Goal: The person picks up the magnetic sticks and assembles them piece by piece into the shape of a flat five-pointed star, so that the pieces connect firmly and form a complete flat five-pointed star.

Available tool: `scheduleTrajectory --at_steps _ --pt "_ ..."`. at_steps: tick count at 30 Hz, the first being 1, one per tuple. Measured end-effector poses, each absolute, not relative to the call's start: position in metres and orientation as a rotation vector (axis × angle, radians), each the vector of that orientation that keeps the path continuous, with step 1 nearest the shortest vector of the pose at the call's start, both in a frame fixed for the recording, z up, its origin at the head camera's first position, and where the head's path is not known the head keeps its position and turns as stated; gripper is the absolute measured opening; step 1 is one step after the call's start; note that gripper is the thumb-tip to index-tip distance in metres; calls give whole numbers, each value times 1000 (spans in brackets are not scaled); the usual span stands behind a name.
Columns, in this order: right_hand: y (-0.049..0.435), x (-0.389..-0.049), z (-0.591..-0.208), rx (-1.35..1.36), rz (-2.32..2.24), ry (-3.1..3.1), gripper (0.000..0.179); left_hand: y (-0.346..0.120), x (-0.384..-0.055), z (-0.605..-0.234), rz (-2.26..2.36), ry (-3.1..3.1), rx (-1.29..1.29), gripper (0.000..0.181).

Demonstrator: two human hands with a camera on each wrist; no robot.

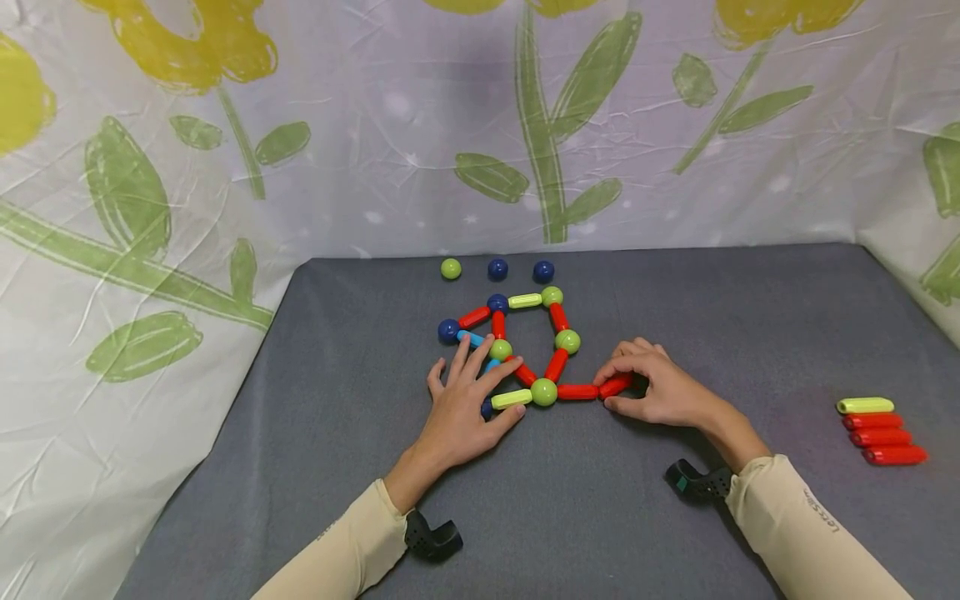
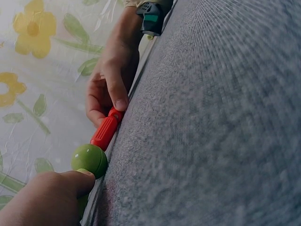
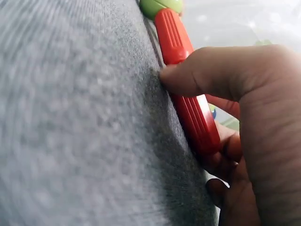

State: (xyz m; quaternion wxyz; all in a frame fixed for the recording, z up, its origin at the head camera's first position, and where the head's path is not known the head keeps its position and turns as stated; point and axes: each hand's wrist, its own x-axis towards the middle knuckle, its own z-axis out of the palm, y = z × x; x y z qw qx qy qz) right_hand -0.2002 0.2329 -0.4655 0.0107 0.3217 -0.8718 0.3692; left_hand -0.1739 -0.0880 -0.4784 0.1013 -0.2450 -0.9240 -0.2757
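A flat figure of magnetic rods and balls lies on the grey cloth. My left hand (image 1: 461, 412) spreads over its near left side, fingers apart. Its thumb rests by a yellow-green rod (image 1: 512, 399) beside a green ball (image 1: 543, 392), partly covering a dark blue ball (image 1: 487, 409) and blue rods (image 1: 470, 338). From that green ball a red rod (image 1: 577, 392) points right. My right hand (image 1: 663, 387) pinches another red rod (image 3: 197, 122) between thumb and fingers, its end at the first rod's free end; the right wrist view shows them end to end.
Behind the figure sit a loose green ball (image 1: 451, 268) and two dark blue balls (image 1: 498, 269). At the right lie a yellow-green rod (image 1: 866, 405) and three red rods (image 1: 881, 437). A flower-patterned sheet (image 1: 360, 150) hangs beyond the table's far edge.
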Motion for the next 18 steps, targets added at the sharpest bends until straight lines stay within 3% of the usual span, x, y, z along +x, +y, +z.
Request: scheduleTrajectory --at_steps 15,18 --pt "231 -203 -476 859 1220 -2584 41 -88 -174 -477 -810 -2743 -718 56" --pt "232 -204 -477 755 1215 -2551 34 -88 -174 -477 -816 -2752 -716 56"
